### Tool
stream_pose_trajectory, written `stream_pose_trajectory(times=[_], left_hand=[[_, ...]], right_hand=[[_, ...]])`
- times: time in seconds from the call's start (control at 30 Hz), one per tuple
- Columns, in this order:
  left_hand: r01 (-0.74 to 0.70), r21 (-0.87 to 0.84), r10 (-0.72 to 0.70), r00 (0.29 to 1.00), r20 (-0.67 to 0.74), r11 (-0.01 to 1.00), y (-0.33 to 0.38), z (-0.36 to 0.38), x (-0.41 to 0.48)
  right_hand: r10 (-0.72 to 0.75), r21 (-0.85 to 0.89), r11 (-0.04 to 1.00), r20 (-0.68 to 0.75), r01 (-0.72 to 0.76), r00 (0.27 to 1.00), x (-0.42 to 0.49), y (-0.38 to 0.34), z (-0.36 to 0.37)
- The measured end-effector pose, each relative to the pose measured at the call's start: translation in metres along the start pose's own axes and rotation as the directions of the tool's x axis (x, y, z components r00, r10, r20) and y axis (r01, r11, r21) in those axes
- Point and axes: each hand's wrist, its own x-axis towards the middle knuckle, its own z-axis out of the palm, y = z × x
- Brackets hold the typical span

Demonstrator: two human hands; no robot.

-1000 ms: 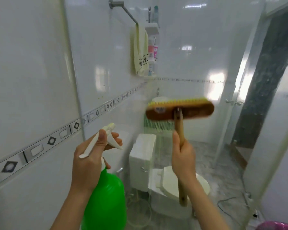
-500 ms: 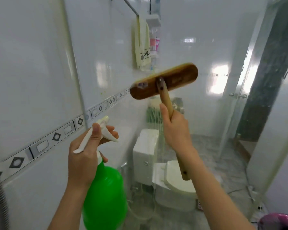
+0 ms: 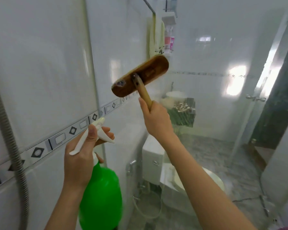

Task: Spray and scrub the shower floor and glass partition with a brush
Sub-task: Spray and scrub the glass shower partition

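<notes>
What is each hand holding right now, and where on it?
The left hand grips the green plastic spray bottle at its white trigger head. The right hand grips the wooden scrub brush by its upper handle.

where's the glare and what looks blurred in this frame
Head view: the strongest glare is a bright white reflection on the far wall tiles. Also in the head view, the brush and the green spray bottle have soft, smeared edges. In the same view, the toilet seen through the glass partition looks hazy.
</notes>
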Motion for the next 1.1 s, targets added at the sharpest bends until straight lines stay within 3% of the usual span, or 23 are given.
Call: stream_pose_trajectory(times=[0.07, 0.27, 0.33, 0.47, 0.53, 0.63, 0.73, 0.8, 0.93, 1.0, 1.1], left_hand=[[-0.001, -0.005, 0.001, 1.0, -0.024, 1.0, 0.001, -0.006, -0.001], [0.003, -0.015, -0.004, 0.997, -0.073, 1.0, 0.001, -0.019, 0.003], [0.023, 0.016, -0.022, 0.996, -0.081, 1.0, -0.001, -0.023, 0.002], [0.013, 0.04, -0.009, 0.995, -0.104, 0.999, -0.001, -0.029, 0.002], [0.02, 0.024, -0.017, 0.994, -0.108, 1.0, 0.0, -0.03, 0.001], [0.031, 0.007, -0.03, 0.993, -0.11, 0.999, -0.001, -0.032, 0.002], [0.014, 0.028, -0.011, 0.995, -0.104, 1.0, -0.006, -0.037, 0.003], [0.026, 0.04, -0.021, 0.993, -0.113, 0.999, -0.006, -0.039, 0.003], [0.027, 0.073, -0.02, 0.994, -0.104, 0.997, -0.004, -0.034, 0.003], [0.023, 0.049, -0.018, 0.996, -0.088, 0.999, -0.003, -0.029, 0.003], [0.007, 0.028, -0.005, 0.998, -0.066, 1.0, -0.006, -0.022, 0.004]], right_hand=[[-0.041, -0.013, 0.999, -0.009, 0.041, 0.999, 0.013, -0.011, 0.003], [0.189, -0.066, 0.981, 0.066, -0.184, 0.98, -0.072, 0.051, 0.026], [0.164, -0.107, 0.982, 0.101, -0.153, 0.981, -0.046, 0.025, 0.042], [-0.068, -0.106, 0.991, 0.122, 0.081, 0.99, 0.027, -0.037, 0.065], [-0.065, -0.113, 0.991, 0.093, 0.075, 0.994, 0.029, -0.025, 0.056], [0.059, -0.198, 0.979, 0.081, -0.042, 0.995, -0.027, 0.032, 0.03], [0.136, -0.17, 0.978, 0.094, -0.119, 0.986, -0.057, 0.05, 0.025], [0.108, -0.188, 0.978, 0.08, -0.091, 0.991, -0.029, 0.023, 0.035], [-0.128, -0.162, 0.976, 0.097, 0.143, 0.987, 0.037, -0.037, 0.052], [-0.142, -0.166, 0.974, 0.071, 0.152, 0.987, 0.035, -0.016, 0.046], [-0.034, -0.153, 0.988, -0.002, 0.033, 0.999, -0.035, 0.068, 0.031]])
